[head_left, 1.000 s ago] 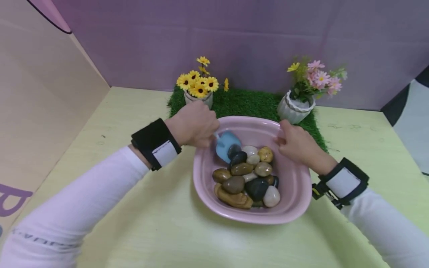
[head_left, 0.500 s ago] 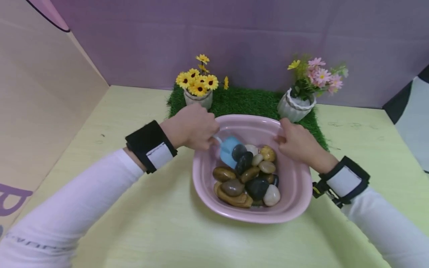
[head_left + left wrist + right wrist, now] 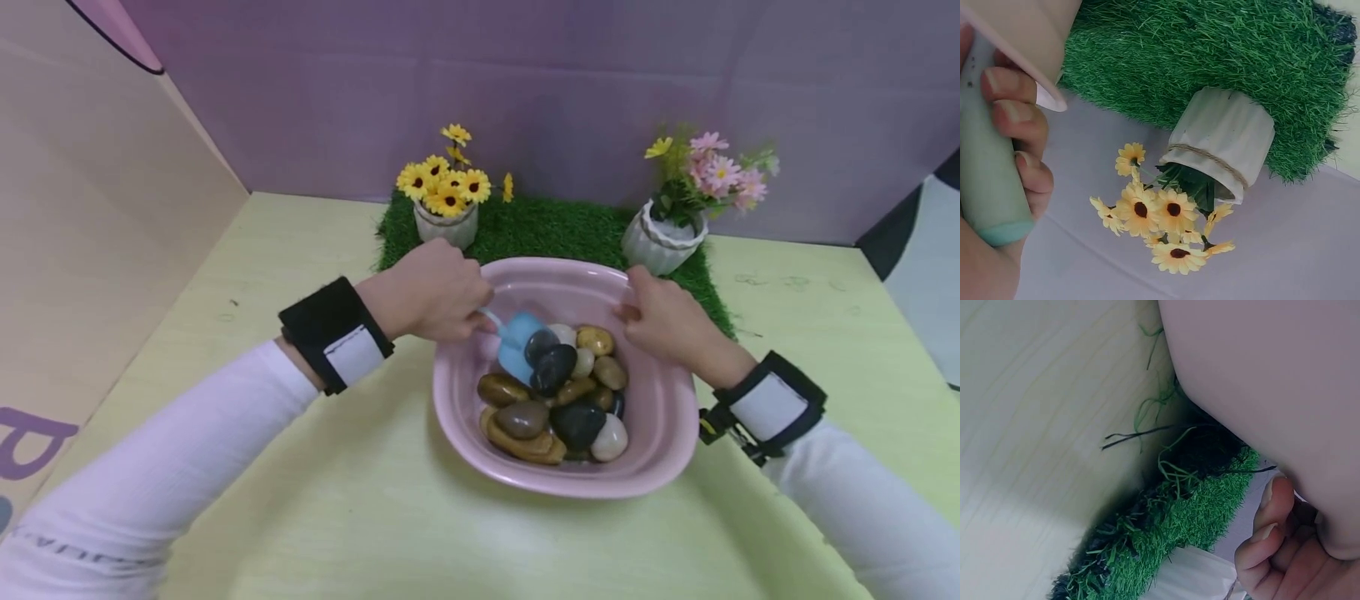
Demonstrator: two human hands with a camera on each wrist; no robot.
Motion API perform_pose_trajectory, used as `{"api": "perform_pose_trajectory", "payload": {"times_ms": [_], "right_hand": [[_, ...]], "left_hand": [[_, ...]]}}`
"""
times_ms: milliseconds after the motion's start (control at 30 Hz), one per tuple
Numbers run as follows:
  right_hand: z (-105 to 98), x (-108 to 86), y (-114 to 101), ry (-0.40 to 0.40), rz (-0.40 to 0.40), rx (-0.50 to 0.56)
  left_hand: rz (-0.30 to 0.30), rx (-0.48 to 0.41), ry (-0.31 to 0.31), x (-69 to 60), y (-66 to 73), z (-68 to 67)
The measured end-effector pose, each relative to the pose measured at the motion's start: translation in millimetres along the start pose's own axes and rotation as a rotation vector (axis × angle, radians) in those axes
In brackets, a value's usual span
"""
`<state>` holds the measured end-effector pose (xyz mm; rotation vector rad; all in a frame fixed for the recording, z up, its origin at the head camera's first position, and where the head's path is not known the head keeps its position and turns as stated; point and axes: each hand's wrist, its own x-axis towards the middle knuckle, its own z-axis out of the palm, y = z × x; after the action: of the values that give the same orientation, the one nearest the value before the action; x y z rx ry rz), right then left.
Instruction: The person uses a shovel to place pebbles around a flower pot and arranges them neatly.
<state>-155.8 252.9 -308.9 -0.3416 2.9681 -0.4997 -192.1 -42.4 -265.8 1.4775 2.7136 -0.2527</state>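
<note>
In the head view, my left hand (image 3: 429, 290) is curled over the left rim of a pink basin (image 3: 651, 429). It grips the pale handle (image 3: 990, 156) of a blue shovel (image 3: 514, 362), its fingers wrapped round it in the left wrist view. The shovel's blade lies inside the basin, partly under dark stones (image 3: 553, 369). Several smooth brown, black and white pebbles (image 3: 522, 419) fill the basin's middle. My right hand (image 3: 671, 327) holds the basin's right rim, with its curled fingers (image 3: 1259, 553) outside the wall in the right wrist view.
Behind the basin lies a green artificial grass mat (image 3: 551, 227). On it stand a pot of yellow flowers (image 3: 446, 227), close behind my left hand, and a white pot with pink flowers (image 3: 660, 242) near my right. A purple backdrop (image 3: 570, 100) rises behind the table.
The blue blade has moved rightward and slightly toward me, pushing under the stones. Dark and brown pebbles have shifted right. My right hand and the basin stay nearly still.
</note>
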Motion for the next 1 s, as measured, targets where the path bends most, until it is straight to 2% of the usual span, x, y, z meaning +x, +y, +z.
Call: {"api": "perform_pose_trajectory", "payload": {"times_ms": [333, 567, 1000], "right_hand": [[0.3, 0.8, 2.1, -0.013, 0.011, 0.005], [1.6, 2.3, 1.6, 0.006, -0.004, -0.001], [1.2, 1.8, 2.5, -0.002, 0.003, -0.004]], "left_hand": [[0.051, 0.038, 0.036, 1.9, -2.3, 5.7], [0.116, -0.060, 0.015, 7.6, 1.1, 12.4], [0.139, -0.106, 0.038, 11.1, 1.9, 18.0]]}}
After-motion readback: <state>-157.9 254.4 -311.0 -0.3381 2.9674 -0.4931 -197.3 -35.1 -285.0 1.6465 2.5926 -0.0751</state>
